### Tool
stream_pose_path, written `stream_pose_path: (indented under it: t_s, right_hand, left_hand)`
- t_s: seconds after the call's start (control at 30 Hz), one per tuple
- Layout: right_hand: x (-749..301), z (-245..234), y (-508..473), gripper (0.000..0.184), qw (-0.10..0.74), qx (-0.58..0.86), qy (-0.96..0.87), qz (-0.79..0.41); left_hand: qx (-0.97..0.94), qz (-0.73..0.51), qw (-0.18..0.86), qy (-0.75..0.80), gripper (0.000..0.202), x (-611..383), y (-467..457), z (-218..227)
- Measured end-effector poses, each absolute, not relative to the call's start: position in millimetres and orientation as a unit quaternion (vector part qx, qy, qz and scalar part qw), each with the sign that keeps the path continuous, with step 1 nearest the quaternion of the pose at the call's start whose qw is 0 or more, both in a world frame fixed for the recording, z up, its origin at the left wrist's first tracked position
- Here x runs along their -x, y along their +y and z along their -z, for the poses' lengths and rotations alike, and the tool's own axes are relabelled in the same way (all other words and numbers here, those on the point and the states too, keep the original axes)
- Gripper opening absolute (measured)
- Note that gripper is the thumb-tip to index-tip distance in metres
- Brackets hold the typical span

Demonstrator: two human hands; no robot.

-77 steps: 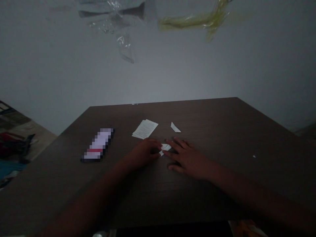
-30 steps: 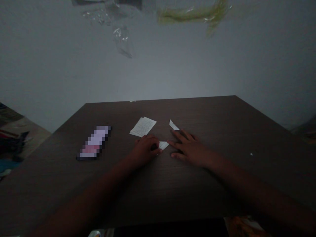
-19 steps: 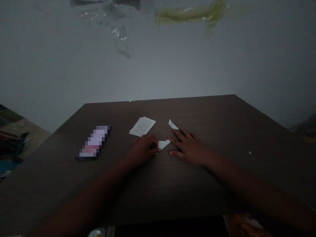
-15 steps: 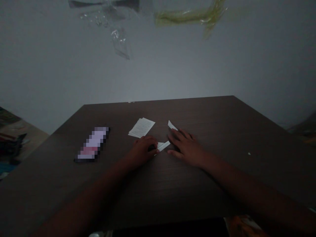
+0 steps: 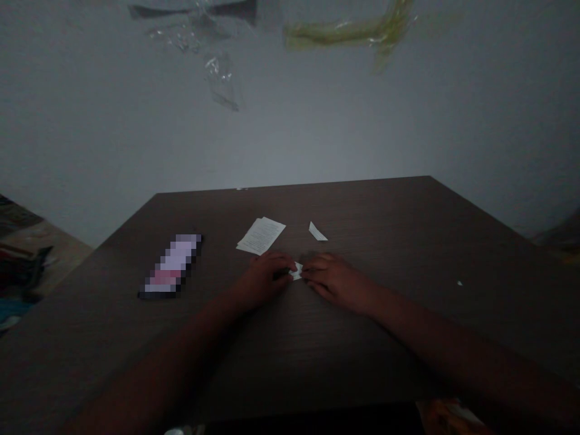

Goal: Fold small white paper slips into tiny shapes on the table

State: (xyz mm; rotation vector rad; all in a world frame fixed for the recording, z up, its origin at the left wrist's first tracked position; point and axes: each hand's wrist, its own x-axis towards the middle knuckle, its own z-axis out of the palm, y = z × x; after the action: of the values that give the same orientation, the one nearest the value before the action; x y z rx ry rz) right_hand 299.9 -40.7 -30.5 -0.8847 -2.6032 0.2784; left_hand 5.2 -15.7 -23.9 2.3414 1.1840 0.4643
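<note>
A small white folded paper piece [image 5: 296, 271] lies on the dark wooden table [image 5: 408, 241], mostly covered by my fingers. My left hand [image 5: 264, 278] is curled, its fingertips pinching the paper's left end. From the right, my right hand [image 5: 333, 279] has its fingers drawn together on the other end. The two hands almost touch over the paper. A printed white sheet [image 5: 261, 235] lies just beyond my left hand. Farther back, past my right hand, sits a small white paper scrap [image 5: 316, 232].
A blurred-out flat rectangular object [image 5: 172, 266] lies on the table to the left. A tiny white speck [image 5: 460, 283] sits at the right. Clear plastic wrap [image 5: 217, 78] and a yellowish strip [image 5: 344, 33] hang on the wall behind. Clutter [image 5: 20, 275] shows on the floor at left.
My right hand, which lay flat with spread fingers beside the paper, has drawn back and closed onto its right end. The paper is now more hidden between both hands.
</note>
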Motion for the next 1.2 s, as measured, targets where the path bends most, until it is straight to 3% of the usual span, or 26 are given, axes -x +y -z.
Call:
stream_pose_path:
  t_s: [0.43, 1.2]
  right_hand:
    - [-297, 22, -43, 0.04, 0.153, 0.366, -0.908, -0.133]
    - [-297, 18, -55, 0.052, 0.109, 0.38, -0.911, -0.113]
  left_hand:
    - [-0.825, -0.184, 0.255, 0.47, 0.01, -17, -15, 17]
    - [-0.812, -0.173, 0.252, 0.497, 0.017, -25, -21, 4]
